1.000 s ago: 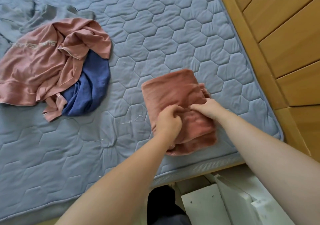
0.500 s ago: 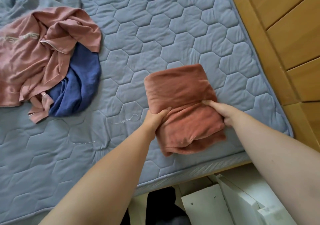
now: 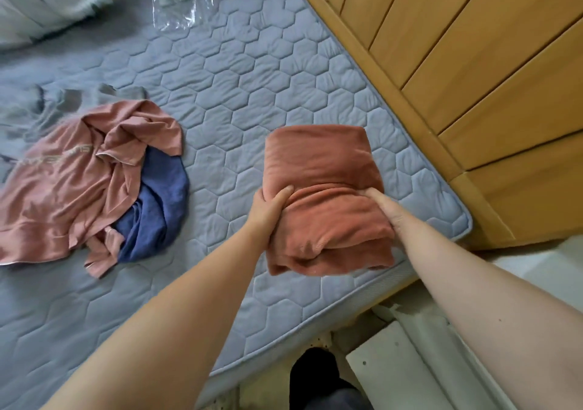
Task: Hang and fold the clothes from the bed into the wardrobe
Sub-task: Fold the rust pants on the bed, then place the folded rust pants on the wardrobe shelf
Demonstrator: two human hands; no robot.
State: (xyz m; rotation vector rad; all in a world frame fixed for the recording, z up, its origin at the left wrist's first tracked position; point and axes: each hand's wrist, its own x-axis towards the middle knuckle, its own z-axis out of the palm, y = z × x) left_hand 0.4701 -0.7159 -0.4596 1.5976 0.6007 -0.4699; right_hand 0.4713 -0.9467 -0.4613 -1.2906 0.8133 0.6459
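A folded rust-coloured fleece garment (image 3: 321, 170) is held between both hands above the near right corner of the bed. My left hand (image 3: 268, 211) grips its left edge, thumb on top and fingers underneath. My right hand (image 3: 386, 211) grips the right edge the same way. A crumpled pink shirt (image 3: 69, 182) lies at the left of the bed, over a blue garment (image 3: 157, 201). A grey garment (image 3: 50, 103) lies flat behind them.
The grey quilted mattress (image 3: 239, 88) fills the view. A wooden headboard of slanted panels (image 3: 473, 72) runs along the right. Clear plastic wrap (image 3: 179, 2) and pale bedding (image 3: 41, 2) lie at the far end. White boards (image 3: 410, 368) stand on the floor below.
Both hands moved from the top of the folded garment to its two sides and lifted it. The view has pulled back and shows more of the far bed.
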